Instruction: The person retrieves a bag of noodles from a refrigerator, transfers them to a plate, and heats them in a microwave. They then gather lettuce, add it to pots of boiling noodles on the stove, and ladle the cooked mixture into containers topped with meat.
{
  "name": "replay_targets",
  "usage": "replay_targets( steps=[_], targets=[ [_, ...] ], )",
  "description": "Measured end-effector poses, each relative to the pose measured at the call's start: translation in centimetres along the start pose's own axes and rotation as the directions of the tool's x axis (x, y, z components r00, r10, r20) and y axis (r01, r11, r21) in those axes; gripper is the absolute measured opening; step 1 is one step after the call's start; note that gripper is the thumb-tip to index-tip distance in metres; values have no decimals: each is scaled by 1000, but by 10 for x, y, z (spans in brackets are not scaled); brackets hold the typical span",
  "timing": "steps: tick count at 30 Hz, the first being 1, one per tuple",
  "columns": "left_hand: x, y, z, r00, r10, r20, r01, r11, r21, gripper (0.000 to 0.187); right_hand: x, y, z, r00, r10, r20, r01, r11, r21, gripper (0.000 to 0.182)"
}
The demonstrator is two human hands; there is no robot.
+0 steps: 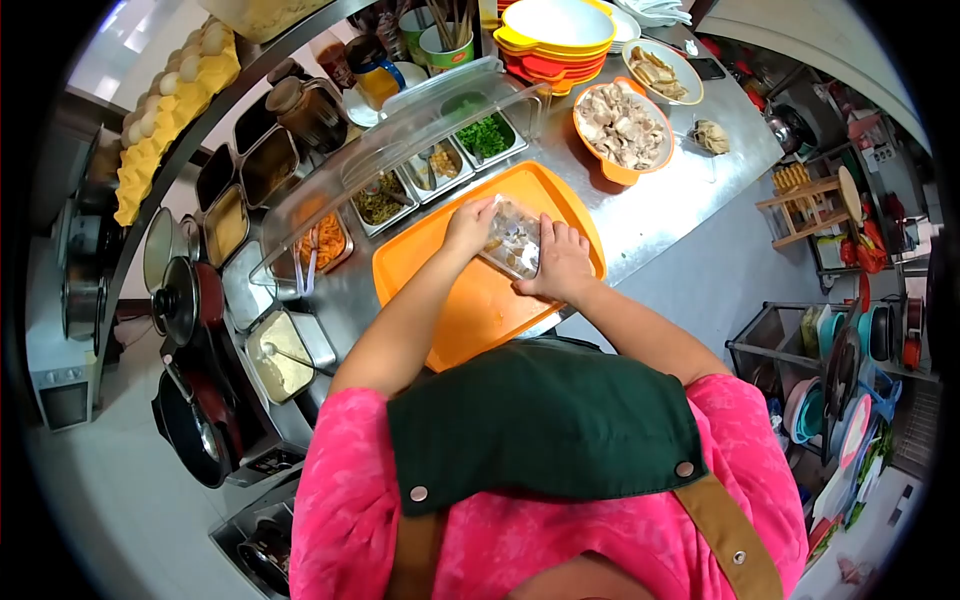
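A clear plastic bag of pale food pieces (513,240) lies on an orange tray (455,300) on the steel counter. My left hand (468,228) grips the bag's far left edge. My right hand (562,262) presses on its right side. Both hands hold the bag between them over the tray's upper part.
An orange bowl of sliced pale meat (621,128) stands beyond the tray, with a plate of food (660,72) and stacked bowls (553,40) behind it. Steel condiment pans under a clear cover (430,165) run along the left. Pots (185,300) and egg trays (170,110) sit further left. A dish rack (840,370) stands to the right.
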State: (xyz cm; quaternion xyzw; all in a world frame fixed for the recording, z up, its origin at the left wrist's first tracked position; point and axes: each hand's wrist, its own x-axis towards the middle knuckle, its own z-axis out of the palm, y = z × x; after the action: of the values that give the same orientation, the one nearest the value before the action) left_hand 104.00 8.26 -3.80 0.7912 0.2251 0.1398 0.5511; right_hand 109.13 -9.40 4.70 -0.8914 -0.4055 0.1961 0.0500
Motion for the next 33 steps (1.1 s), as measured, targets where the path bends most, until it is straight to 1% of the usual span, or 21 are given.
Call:
replay_targets(
  steps=[1,2,3,5,6,7,9,11,13,15,16,19,20,21,22,24,25,27,28,30,33],
  targets=[
    [10,10,4,993,-105,46,99,988,119,24,-1,-1,1,1000,13,-8,-13,1000,7,108],
    [20,-1,14,993,-120,0,120,991,66,23,-1,0,3,999,28,-16,-28,1000,12,109],
    [29,-14,19,993,-118,8,117,991,63,23,0,3,8,999,37,-16,-37,999,11,109],
    [32,-12,18,967,-231,110,248,949,-193,23,0,8,18,983,-39,-179,49,998,50,111],
    [29,-12,19,952,-283,119,306,907,-289,23,0,10,21,985,-42,-166,51,997,54,113],
    [28,-12,19,951,-282,127,308,908,-285,23,-1,9,21,986,-33,-166,43,997,58,113],
    [30,-8,16,910,-362,200,414,801,-432,22,-1,7,16,990,-20,-142,23,1000,20,113],
    [32,-3,17,934,-341,109,357,906,-225,23,3,5,6,988,-39,-153,33,999,-42,113],
    [30,5,16,964,-257,73,260,965,-40,23,9,1,8,989,-42,-141,29,995,-91,113],
    [25,2,23,965,-259,43,262,941,-216,24,22,-5,22,953,-147,-266,145,989,-27,107],
    [25,-6,24,975,-214,66,224,943,-245,25,22,-10,18,975,-93,-201,92,996,-13,101],
    [19,-12,20,979,-195,61,204,930,-306,24,20,-15,16,978,-62,-201,46,995,-84,95],
    [13,-14,17,981,-186,56,195,932,-305,24,21,-16,14,985,-41,-165,27,996,-85,99],
    [-1,-18,13,985,-172,-9,166,963,-212,22,21,-15,15,983,-44,-176,28,995,-90,99],
    [-15,-18,10,986,-148,-73,139,983,-118,21,22,-11,18,981,-72,-180,67,997,-35,104],
    [-44,-13,1,931,-365,30,348,858,-377,21,26,1,25,969,-146,-198,161,985,63,116],
    [-52,-9,-1,930,-366,27,348,857,-379,21,20,7,20,969,-148,-197,163,985,61,116],
    [-63,-2,-6,905,-421,51,378,748,-546,18,-1,17,11,974,-55,-218,55,998,-3,117],
    [-64,-2,-8,902,-429,46,381,742,-551,18,-9,24,14,969,-69,-238,66,998,-17,118],
    [-64,-6,-11,862,-491,129,446,611,-655,15,-15,30,17,982,-50,-181,52,999,7,118],
    [-60,-14,-14,856,-478,197,463,540,-703,13,-16,27,20,994,-2,-107,3,1000,15,115]
  ],
)
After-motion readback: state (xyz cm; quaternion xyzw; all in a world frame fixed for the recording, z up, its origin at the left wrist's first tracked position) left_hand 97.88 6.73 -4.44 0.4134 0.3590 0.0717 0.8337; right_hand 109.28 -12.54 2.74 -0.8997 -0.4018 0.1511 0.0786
